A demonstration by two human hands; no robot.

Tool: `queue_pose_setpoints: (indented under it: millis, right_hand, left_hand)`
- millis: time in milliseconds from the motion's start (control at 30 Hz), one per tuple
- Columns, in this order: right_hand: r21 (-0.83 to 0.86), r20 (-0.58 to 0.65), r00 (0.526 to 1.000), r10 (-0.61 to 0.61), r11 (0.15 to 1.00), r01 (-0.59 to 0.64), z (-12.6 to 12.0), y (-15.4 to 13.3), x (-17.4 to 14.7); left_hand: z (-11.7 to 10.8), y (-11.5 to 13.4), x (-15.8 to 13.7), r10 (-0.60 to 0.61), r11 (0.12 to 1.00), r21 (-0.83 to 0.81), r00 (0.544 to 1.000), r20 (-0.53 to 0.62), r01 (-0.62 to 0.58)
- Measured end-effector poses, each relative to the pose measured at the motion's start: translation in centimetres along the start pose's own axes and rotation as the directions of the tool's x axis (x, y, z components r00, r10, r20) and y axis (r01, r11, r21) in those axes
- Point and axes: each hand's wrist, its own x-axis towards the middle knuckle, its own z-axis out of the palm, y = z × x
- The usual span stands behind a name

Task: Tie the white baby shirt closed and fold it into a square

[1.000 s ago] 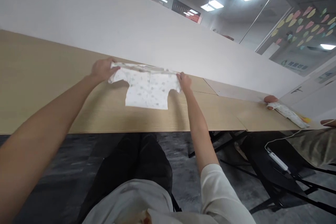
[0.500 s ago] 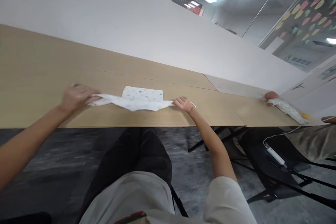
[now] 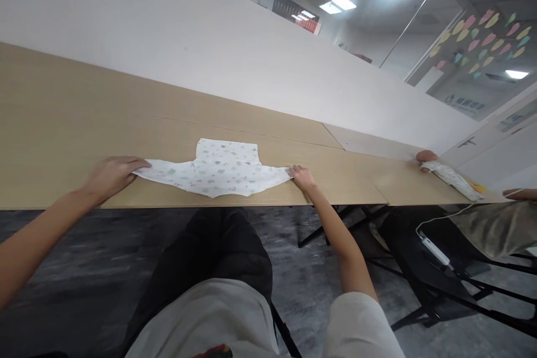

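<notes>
**White wall rising behind a wood-toned bench where one printed garment is lying with its sleeves outspread**

A smooth white wall [image 3: 168, 39] is running behind the long bench [image 3: 84, 117], and glass panels [image 3: 364, 22] are showing above it. Thin straight seams are dividing the matte, light wood-coloured bench top.

One small garment [image 3: 226, 173] is lying flat near the front edge of the bench, between the person's two hands. Its long axis is running from side to side, from sleeve end to sleeve end, roughly in line with that edge. Its squared body part is pointing away from the person, towards the wall, while its shallowly pointed border is facing the person. The fabric is looking thin and soft, white with small scattered motifs, and its two sleeves are tapering outwards.

The left hand [image 3: 112, 178] is pinching one sleeve end, its fingers pressing together over the cloth. The right hand [image 3: 302, 178] is pinching the other sleeve end, its fingers bunching closely.

Farther right, one white patterned cloth [image 3: 452, 179] is lying beside one rounded, reddish-brown object [image 3: 427, 155]. One co-worker's hand [image 3: 519, 194] is showing at the right border. Below it, one slim white device [image 3: 436, 251] with a pale cable is resting on a black chair [image 3: 413, 257].
</notes>
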Motion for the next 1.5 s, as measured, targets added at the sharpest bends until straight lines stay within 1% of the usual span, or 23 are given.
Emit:
queue_pose_setpoints:
  millis: [67, 100, 133, 200, 233, 267, 300, 400, 533, 567, 600, 667, 767, 867, 967, 1033, 1100, 1200, 1267, 1300, 1367, 1400, 1500]
  right_hand:
    - [0.084, -0.026, 0.989, 0.143, 0.987, -0.140, 0.6, 0.2, 0.0]
    - [0.129, -0.044, 0.973, 0.228, 0.967, -0.220, 0.9, 0.2, 0.0]
    - [0.176, -0.064, 0.943, 0.325, 0.934, -0.310, 1.2, 0.3, -0.1]
    - [0.261, -0.096, 0.853, 0.513, 0.840, -0.475, 1.9, 0.3, -0.2]
    - [0.293, -0.105, 0.810, 0.577, 0.797, -0.529, 2.1, 0.3, -0.3]
    - [0.319, -0.110, 0.783, 0.613, 0.768, -0.556, 2.3, 0.3, -0.3]
    - [0.341, -0.108, 0.772, 0.626, 0.753, -0.563, 2.4, 0.3, -0.3]
    - [0.409, -0.075, 0.770, 0.634, 0.724, -0.556, 2.5, 0.3, -0.4]
    - [0.514, -0.048, 0.727, 0.685, 0.641, -0.570, 2.5, 0.6, -0.5]
    - [0.548, -0.053, 0.715, 0.697, 0.619, -0.562, 2.5, 0.7, -0.6]
    - [0.587, -0.057, 0.704, 0.708, 0.594, -0.549, 2.5, 0.8, -0.7]
    - [0.679, -0.056, 0.699, 0.713, 0.541, -0.497, 2.7, 0.8, -0.9]
    - [0.791, -0.051, 0.736, 0.675, 0.476, -0.383, 2.9, 0.8, -1.2]
    - [0.815, -0.054, 0.777, 0.627, 0.477, -0.328, 3.2, 0.7, -1.4]
    - [0.808, -0.042, 0.797, 0.602, 0.490, -0.327, 3.2, 0.6, -1.3]
    - [0.815, -0.035, 0.776, 0.629, 0.468, -0.343, 2.9, 0.6, -1.1]
    - [0.819, -0.040, 0.724, 0.689, 0.438, -0.371, 2.3, 0.4, -0.6]
    - [0.816, -0.086, 0.624, 0.776, 0.414, -0.403, 0.3, -0.6, 0.6]
    - [0.814, -0.154, 0.592, 0.791, 0.441, -0.378, -1.6, -2.2, 1.9]
    - [0.812, -0.196, 0.595, 0.780, 0.469, -0.347, -2.6, -3.2, 2.6]
    - [0.808, -0.285, 0.625, 0.727, 0.533, -0.252, -4.6, -6.0, 4.1]
    - [0.807, -0.315, 0.649, 0.692, 0.555, -0.200, -5.4, -7.6, 4.8]
    - [0.798, -0.360, 0.750, 0.555, 0.600, -0.061, -6.9, -12.9, 6.6]
  left_hand:
    - [0.1, -0.3, -0.1, -0.081, 0.996, -0.045, 0.996, 0.022, 0.082]
    - [0.1, -0.4, -0.3, -0.105, 0.991, -0.076, 0.994, 0.021, 0.106]
    - [0.1, -0.4, -0.4, -0.123, 0.987, -0.106, 0.992, 0.018, 0.124]
    - [-0.1, -0.4, -0.6, -0.155, 0.976, -0.149, 0.988, 0.020, 0.156]
    - [-0.3, -0.2, -0.7, -0.174, 0.971, -0.160, 0.985, 0.021, 0.175]
    - [-0.5, -0.1, -0.7, -0.196, 0.965, -0.173, 0.980, 0.016, 0.196]
    - [-0.6, 0.1, -0.7, -0.221, 0.957, -0.192, 0.975, 0.001, 0.217]
    - [-1.2, 0.7, -1.0, -0.330, 0.907, -0.300, 0.941, -0.074, 0.294]
    - [-1.7, 0.8, -1.5, -0.565, 0.758, -0.450, 0.820, -0.094, 0.472]
    - [-1.6, 0.7, -1.6, -0.598, 0.727, -0.479, 0.797, -0.088, 0.493]
    - [-1.5, 0.5, -1.6, -0.613, 0.706, -0.502, 0.786, -0.081, 0.499]
    - [-1.0, 0.0, -1.4, -0.606, 0.696, -0.525, 0.793, -0.063, 0.490]
    - [-0.3, -0.7, -1.1, -0.576, 0.715, -0.510, 0.817, -0.044, 0.477]
    - [-0.3, -0.8, -0.9, -0.546, 0.733, -0.511, 0.836, -0.051, 0.448]
    - [-0.8, -0.3, -0.7, -0.534, 0.751, -0.458, 0.845, 0.003, 0.476]
    - [-1.1, 0.1, -0.6, -0.523, 0.773, -0.384, 0.850, 0.063, 0.504]
    - [-1.3, 0.3, -0.5, -0.493, 0.813, -0.303, 0.865, 0.097, 0.497]
    - [-1.2, 0.1, -0.3, -0.427, 0.878, -0.192, 0.899, 0.096, 0.438]
    - [-1.0, -0.2, -0.3, -0.401, 0.898, -0.159, 0.912, 0.083, 0.410]
    - [-0.9, -0.3, -0.3, -0.394, 0.902, -0.156, 0.915, 0.082, 0.403]
    - [-0.9, -0.5, -0.3, -0.402, 0.898, -0.157, 0.911, 0.091, 0.411]
    - [-0.9, -0.5, -0.3, -0.412, 0.892, -0.157, 0.906, 0.098, 0.423]
    - [-0.9, -0.4, -0.3, -0.430, 0.882, -0.162, 0.897, 0.103, 0.442]
